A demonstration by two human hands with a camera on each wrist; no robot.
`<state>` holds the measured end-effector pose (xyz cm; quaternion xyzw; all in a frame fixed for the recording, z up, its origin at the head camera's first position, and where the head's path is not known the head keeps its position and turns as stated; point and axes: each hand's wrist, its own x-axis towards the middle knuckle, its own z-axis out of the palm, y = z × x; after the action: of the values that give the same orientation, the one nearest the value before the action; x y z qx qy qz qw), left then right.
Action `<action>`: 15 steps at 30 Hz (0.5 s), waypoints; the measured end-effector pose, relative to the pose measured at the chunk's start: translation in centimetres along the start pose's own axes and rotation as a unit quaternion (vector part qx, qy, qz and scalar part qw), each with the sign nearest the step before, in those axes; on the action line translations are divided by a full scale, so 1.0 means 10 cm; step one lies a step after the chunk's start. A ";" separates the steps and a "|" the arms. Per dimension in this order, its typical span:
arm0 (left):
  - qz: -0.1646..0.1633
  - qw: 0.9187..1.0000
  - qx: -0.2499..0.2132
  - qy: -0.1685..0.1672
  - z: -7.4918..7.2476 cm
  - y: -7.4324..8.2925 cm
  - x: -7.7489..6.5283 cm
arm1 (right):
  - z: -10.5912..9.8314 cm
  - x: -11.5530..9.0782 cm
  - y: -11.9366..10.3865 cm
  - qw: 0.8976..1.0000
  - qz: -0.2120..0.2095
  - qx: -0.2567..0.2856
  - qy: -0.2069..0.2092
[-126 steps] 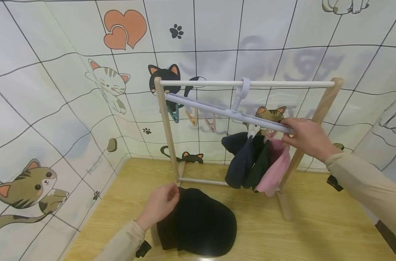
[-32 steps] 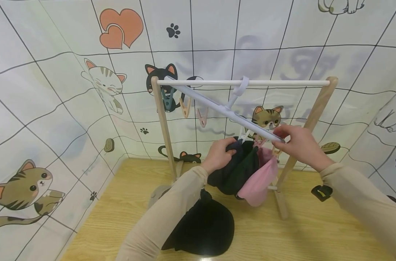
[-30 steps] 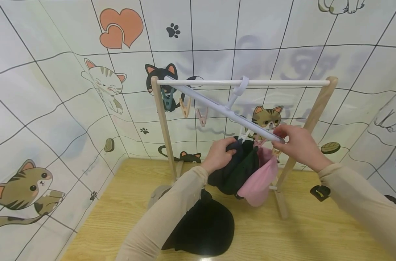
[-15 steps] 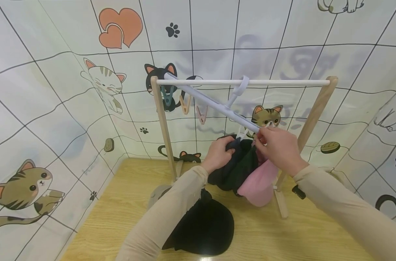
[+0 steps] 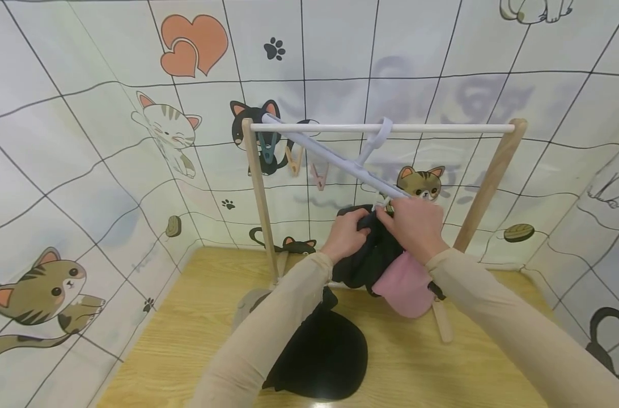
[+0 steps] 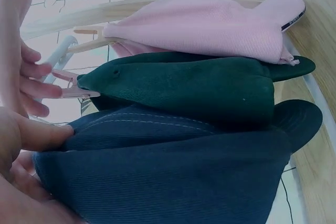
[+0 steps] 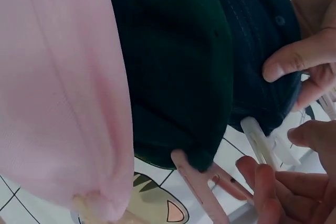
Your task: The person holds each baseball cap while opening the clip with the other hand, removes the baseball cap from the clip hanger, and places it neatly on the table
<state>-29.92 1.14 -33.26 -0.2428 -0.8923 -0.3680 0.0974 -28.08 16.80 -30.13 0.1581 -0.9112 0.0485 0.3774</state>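
Note:
In the head view, my left hand [image 5: 346,235] pinches the edge of a navy cap [image 6: 168,177], thumb on one face and fingers on the other. My right hand [image 5: 416,224] is up at the low end of a pale lilac clip hanger [image 5: 330,157]. Its thumb and fingers sit apart on either side of a white clip [image 7: 257,141], which is at the navy cap's edge. A dark green cap [image 6: 189,85] hangs beside it from a pink clip [image 7: 197,186]. Farther right hangs a pink cap [image 5: 405,283], its clip hidden in the head view.
The hanger hooks over the white bar [image 5: 452,128] of a wooden-legged rack [image 5: 488,187], tilting down to the right. Teal [image 5: 268,148], yellow [image 5: 295,161] and pink clips hang at its raised end. A black cap [image 5: 325,351] lies on the wooden table [image 5: 161,323] before a grey item [image 5: 245,306].
My left hand has left the black cap and taken the navy cap's edge. My right hand has moved left along the hanger from its end to the white clip. The hanger now tilts more.

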 end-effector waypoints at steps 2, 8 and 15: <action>-0.005 1.000 0.002 -0.006 0.01 0.02 0.01 | 0.03 0.02 -0.01 1.000 0.003 -0.010 0.012; -0.013 1.000 0.014 -0.006 0.05 0.05 0.04 | 0.10 0.09 -0.01 0.999 0.027 -0.024 0.023; -0.006 1.000 0.027 -0.011 0.05 0.10 0.06 | 0.12 0.19 0.02 0.996 0.088 -0.026 0.000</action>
<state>-29.92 2.29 -32.77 -0.2390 -0.9043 -0.3415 0.0924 -30.20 16.21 -29.68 0.0677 -0.9225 0.0573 0.3756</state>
